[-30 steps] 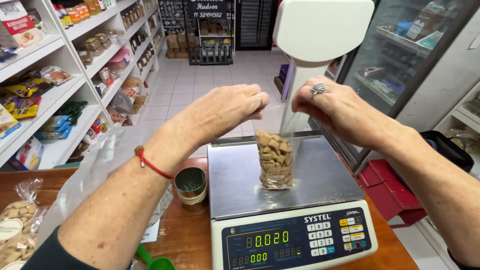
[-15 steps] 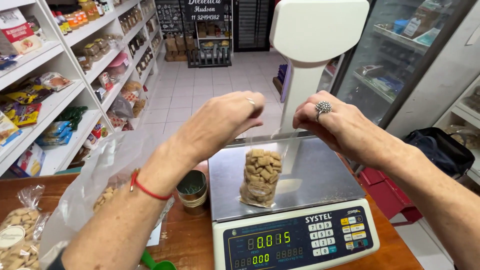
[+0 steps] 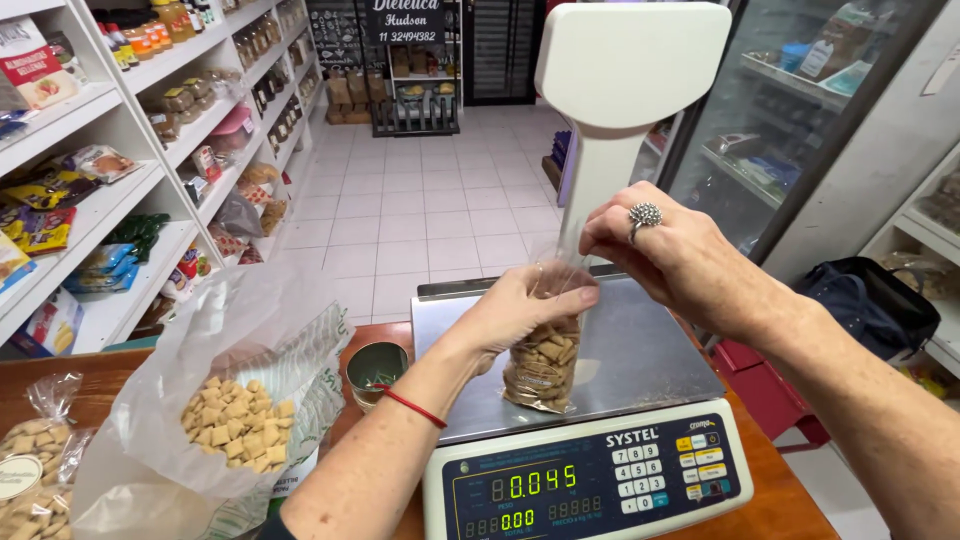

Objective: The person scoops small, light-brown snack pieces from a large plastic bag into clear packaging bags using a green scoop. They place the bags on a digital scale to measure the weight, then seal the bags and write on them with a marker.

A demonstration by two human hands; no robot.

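Observation:
A small clear bag of tan square snack pieces stands on the steel pan of a digital scale. My left hand wraps around the bag's neck just above the contents. My right hand, with a ring on one finger, pinches the bag's twisted clear top and holds it upward. The scale's green digits glow on the front panel, and its white display tower rises behind my hands.
A large open plastic bag of the same pieces sits at the left on the wooden counter, beside a small round tin. Another filled bag lies at far left. Stocked shelves line the left; a glass-door fridge stands right.
My left hand dropped from above the bag to grip its neck. My right hand lifted and pulled the top taut. The large bag at left came further into view.

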